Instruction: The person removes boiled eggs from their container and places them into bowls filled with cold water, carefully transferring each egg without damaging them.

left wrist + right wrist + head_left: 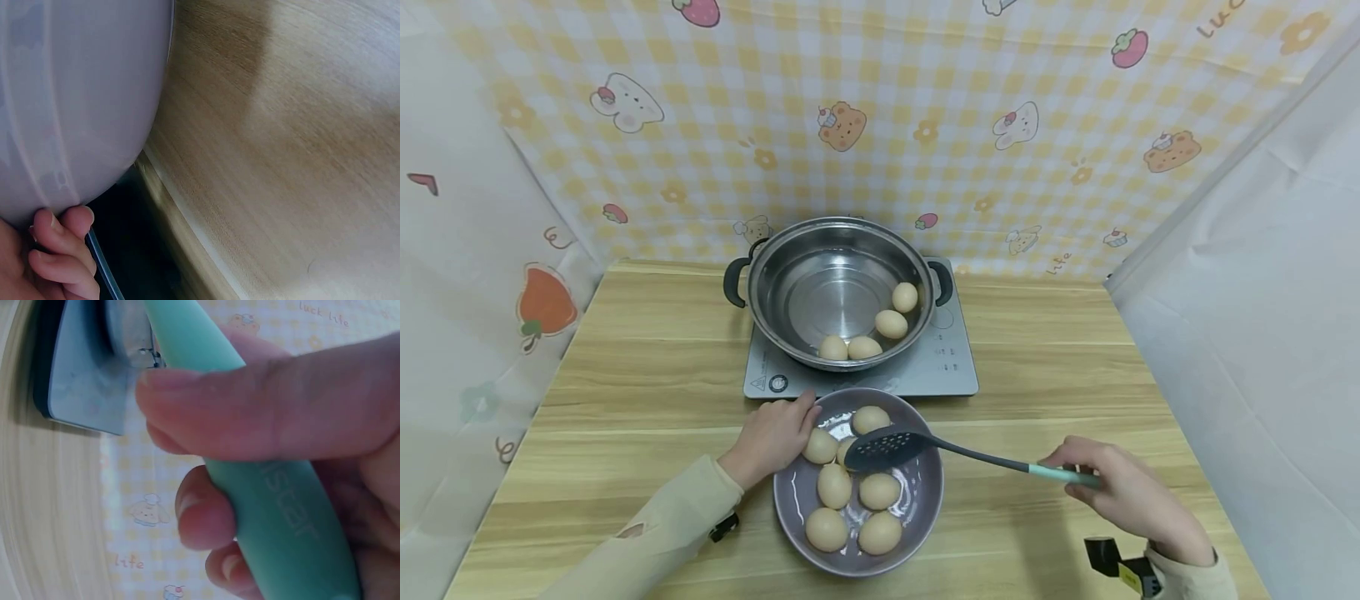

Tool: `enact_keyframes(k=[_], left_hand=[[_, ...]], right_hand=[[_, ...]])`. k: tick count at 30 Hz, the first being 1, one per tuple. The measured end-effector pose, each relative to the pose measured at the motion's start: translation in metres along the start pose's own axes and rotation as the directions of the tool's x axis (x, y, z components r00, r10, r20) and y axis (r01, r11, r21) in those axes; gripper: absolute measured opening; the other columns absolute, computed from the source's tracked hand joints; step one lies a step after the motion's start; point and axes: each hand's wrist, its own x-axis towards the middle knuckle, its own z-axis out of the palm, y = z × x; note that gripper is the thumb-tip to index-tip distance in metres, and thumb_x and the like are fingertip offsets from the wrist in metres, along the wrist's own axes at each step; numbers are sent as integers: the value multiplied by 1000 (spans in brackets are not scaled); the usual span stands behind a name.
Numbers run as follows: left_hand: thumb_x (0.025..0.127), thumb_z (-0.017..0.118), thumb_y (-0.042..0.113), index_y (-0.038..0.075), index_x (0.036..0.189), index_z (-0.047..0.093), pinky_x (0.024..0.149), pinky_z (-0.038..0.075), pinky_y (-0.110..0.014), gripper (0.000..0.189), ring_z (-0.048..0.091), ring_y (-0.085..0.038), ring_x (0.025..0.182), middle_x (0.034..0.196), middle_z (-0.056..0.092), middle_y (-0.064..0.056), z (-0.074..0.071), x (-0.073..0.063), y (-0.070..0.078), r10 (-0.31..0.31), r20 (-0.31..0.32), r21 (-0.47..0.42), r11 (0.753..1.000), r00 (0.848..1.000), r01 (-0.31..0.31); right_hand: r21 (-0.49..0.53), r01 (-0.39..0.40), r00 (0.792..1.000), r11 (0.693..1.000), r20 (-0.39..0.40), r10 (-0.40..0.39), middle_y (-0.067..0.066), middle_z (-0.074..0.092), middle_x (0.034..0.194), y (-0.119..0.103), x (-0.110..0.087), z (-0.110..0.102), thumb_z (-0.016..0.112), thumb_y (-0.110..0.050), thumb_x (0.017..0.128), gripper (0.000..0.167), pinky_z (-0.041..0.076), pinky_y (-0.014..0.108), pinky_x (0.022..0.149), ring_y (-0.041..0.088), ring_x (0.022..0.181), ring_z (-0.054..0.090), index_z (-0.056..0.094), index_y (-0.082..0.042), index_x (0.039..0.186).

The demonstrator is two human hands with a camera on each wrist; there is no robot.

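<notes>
My left hand [777, 437] grips the upper left rim of a purple-grey bowl [931, 508], with curled fingers [65, 234] against its outer side in the left wrist view. Several light brown eggs [834, 486] lie in the bowl. A slotted spoon [891, 447] with a dark perforated head is in my right hand [1123, 487]. In the right wrist view, thumb and fingers wrap around its mint-green handle [281, 519]. The spoon's head hangs over the bowl, overlapping a partly hidden egg [846, 451] in the head view.
Behind the bowl, a steel pot [835, 292] with black side handles stands on a flat grey cooktop [936, 371]. Several eggs [891, 324] lie along its right and front inner wall. A patterned cloth [887, 183] hangs behind the wooden table [1037, 358], with white sheets at both sides.
</notes>
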Motion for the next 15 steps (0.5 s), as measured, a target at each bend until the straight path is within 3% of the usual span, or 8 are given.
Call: enact_keyframes(k=[7, 15], left_hand=[[94, 45, 24, 14, 80, 45, 42, 31, -30, 17, 43, -17, 47, 53, 42, 1, 0, 0, 0, -5, 6, -7, 1000, 1000, 5], [94, 45, 25, 14, 80, 46, 42, 30, -31, 18, 42, -17, 47, 54, 42, 1, 0, 0, 0, -10, 6, -8, 1000, 1000, 10]], right_hand=[[-2, 43, 998, 999, -51, -43, -16, 54, 79, 0, 2, -6, 70, 12, 64, 45, 37, 20, 53, -3, 64, 43, 65, -18, 96], [128, 66, 996, 990, -69, -58, -10, 53, 74, 4, 18, -17, 63, 11, 75, 36, 36, 21, 49, 2, 57, 42, 61, -7, 106]])
